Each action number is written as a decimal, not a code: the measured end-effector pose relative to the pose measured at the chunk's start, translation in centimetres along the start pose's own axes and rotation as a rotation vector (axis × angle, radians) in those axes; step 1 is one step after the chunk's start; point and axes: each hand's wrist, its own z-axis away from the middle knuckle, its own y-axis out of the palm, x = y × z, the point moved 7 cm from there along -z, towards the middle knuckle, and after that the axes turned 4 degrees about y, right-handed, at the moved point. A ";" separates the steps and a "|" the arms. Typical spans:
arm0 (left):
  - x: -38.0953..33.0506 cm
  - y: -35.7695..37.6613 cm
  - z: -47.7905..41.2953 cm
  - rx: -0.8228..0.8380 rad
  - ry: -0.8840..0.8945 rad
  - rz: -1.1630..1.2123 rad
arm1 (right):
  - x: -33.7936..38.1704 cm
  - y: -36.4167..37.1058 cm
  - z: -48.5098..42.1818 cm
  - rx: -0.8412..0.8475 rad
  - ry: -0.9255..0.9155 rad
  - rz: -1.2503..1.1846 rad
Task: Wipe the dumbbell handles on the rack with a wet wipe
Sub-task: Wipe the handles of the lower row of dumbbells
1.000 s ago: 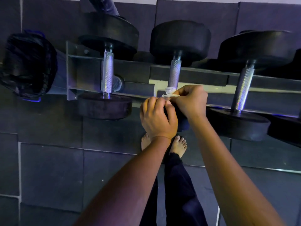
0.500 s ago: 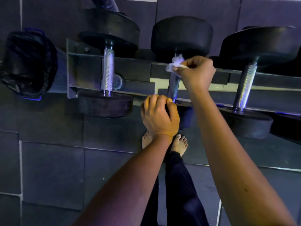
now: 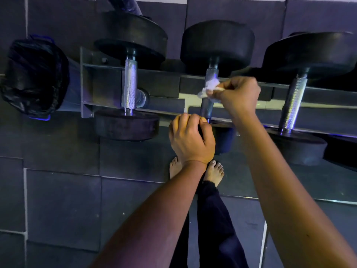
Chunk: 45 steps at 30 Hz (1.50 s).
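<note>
Three black dumbbells lie across the grey metal rack (image 3: 87,82). My right hand (image 3: 239,95) pinches a crumpled white wet wipe (image 3: 209,88) against the knurled handle (image 3: 207,107) of the middle dumbbell (image 3: 217,43), about midway along it. My left hand (image 3: 191,140) grips that dumbbell's near weight head, fingers curled over its top edge, hiding most of it. The left dumbbell's handle (image 3: 130,88) and the right dumbbell's handle (image 3: 294,105) are bare and shiny.
A bin lined with a black bag (image 3: 34,78) stands left of the rack. My bare feet (image 3: 214,171) stand on dark floor tiles just below the rack. A further dark weight (image 3: 340,151) shows at the right edge.
My right hand slid the wipe from the near end of the middle handle up to its far end, then back toward the middle. My left hand stayed on the near weight head.
</note>
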 end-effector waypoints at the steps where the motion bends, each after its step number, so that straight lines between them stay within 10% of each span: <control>1: 0.0 0.0 0.0 0.003 0.000 0.001 | 0.7 -0.2 -0.6 -0.021 -0.008 -0.025; 15: 0.1 0.1 0.0 0.005 0.011 0.000 | -3.3 1.1 3.0 0.099 0.009 0.194; 37: 0.1 0.2 0.0 -0.014 0.017 0.013 | 1.2 -0.1 -0.4 -0.387 -0.019 -0.148; 45: 0.2 0.3 0.0 -0.016 0.007 0.008 | 0.8 1.0 -1.2 -0.276 -0.001 -0.205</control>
